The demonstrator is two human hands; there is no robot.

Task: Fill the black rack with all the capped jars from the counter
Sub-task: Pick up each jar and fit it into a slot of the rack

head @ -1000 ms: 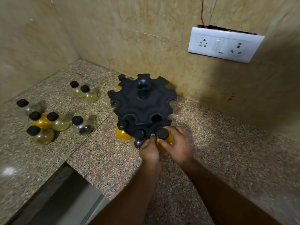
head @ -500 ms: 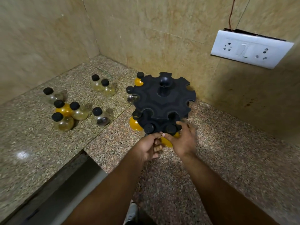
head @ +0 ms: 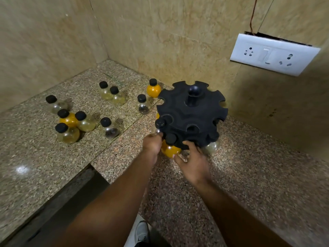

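The black two-tier rack (head: pixel 192 111) stands on the granite counter by the back wall. Its lower tier holds an orange jar (head: pixel 170 151), a clear jar with a black cap (head: pixel 159 123) to its left and a pale jar (head: pixel 212 148) on the right. My left hand (head: pixel 152 144) is curled against the clear jar at the rack's left edge. My right hand (head: pixel 194 162) has its thumb under the orange jar and its fingers on the lower tier's rim. Several capped jars stand loose on the counter, among them an orange one (head: pixel 153 89) and a clear one (head: pixel 142 106) close to the rack.
A cluster of jars (head: pixel 71 125) and a pair of pale jars (head: pixel 111 93) stand further left. The counter has a step-down gap (head: pixel 74 198) at front left. A white socket plate (head: pixel 272 54) hangs on the right wall. Walls close the corner behind the rack.
The view has swung left and closer. The rack has turned, so the pale jar now shows on the right. My hands have shifted from both gripping the orange jar to either side of it.
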